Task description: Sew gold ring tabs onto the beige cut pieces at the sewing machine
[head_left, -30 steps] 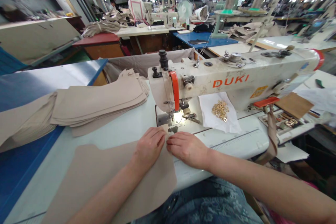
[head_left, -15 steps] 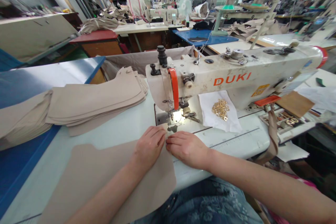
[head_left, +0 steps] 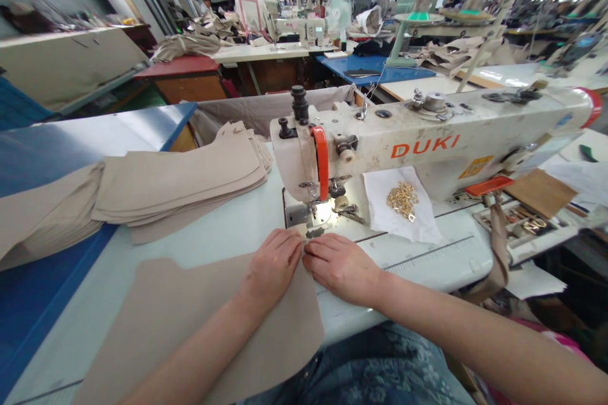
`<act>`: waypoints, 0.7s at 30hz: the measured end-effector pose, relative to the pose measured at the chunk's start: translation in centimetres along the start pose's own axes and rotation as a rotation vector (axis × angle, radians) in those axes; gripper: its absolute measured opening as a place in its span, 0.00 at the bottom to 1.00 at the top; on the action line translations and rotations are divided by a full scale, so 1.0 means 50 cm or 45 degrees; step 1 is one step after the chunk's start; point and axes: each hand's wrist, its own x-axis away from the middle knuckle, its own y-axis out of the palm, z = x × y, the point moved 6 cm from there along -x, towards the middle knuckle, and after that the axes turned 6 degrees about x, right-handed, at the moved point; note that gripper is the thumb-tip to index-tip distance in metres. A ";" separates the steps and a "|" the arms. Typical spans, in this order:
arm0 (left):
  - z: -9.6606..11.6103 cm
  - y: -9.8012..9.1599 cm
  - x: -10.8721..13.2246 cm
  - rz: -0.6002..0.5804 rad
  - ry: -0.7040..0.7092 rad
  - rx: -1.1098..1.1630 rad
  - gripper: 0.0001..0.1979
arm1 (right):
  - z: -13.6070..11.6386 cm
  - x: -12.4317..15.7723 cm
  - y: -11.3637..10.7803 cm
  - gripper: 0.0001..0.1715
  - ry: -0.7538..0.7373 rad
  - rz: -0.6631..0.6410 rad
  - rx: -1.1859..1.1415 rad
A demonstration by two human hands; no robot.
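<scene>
A flat beige fabric piece [head_left: 190, 323] lies on the pale table in front of a white DUKI sewing machine [head_left: 427, 139]. Its far right corner reaches the lit needle area [head_left: 319, 212]. My left hand [head_left: 272, 269] rests on that corner with fingers curled, pinching the edge. My right hand [head_left: 339, 266] lies just right of it, fingertips meeting the left hand's and pressed on the same corner. Both hands sit right below the presser foot.
A stack of cut beige pieces [head_left: 171, 186] lies left of the machine. A white paper with gold metal rings [head_left: 401, 197] sits under the machine arm. A tray of hardware [head_left: 527, 224] is at right. Other workers and machines stand far behind.
Hands and fabric keep the same place at the needle; only the camera view has shifted slightly.
</scene>
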 end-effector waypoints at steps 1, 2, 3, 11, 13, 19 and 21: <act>-0.001 0.000 0.001 0.000 -0.002 0.003 0.10 | 0.001 -0.003 -0.002 0.10 -0.002 -0.001 0.013; -0.001 0.000 0.002 0.001 -0.004 0.006 0.10 | 0.002 -0.005 -0.003 0.11 -0.004 -0.004 0.024; -0.002 0.001 0.003 0.000 -0.006 0.008 0.10 | 0.003 -0.008 -0.004 0.11 -0.006 -0.009 0.031; -0.004 0.004 0.007 -0.016 -0.032 0.014 0.08 | 0.005 -0.013 0.001 0.09 -0.011 -0.042 0.050; -0.002 0.003 0.006 -0.018 -0.028 0.008 0.08 | 0.004 -0.012 0.001 0.08 -0.012 -0.046 0.048; -0.004 0.005 0.005 -0.021 -0.048 -0.013 0.09 | 0.002 -0.012 0.001 0.08 -0.001 -0.042 0.041; -0.006 0.006 0.005 -0.024 -0.050 0.006 0.09 | 0.002 -0.011 0.001 0.08 0.004 -0.023 0.045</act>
